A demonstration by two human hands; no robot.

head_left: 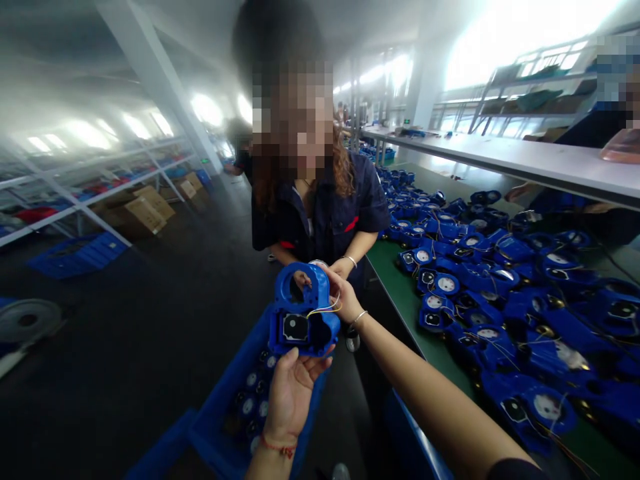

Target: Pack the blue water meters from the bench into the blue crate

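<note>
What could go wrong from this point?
Snag: thin wires stick out of the blue housing beside the right hand; fingers might catch and tug them.
Drop: the left hand grips only the housing's near edge; if it slipped, the part might hit the crate below.
Clash: a co-worker's hand is just behind, so hands could bump.

The left hand (291,393) holds a blue housing (303,309) by its lower edge, and the right hand (346,300) is at its right side, while a co-worker (320,207) stands in front and many similar blue units (467,270) lie upon the green table (395,288).
</note>
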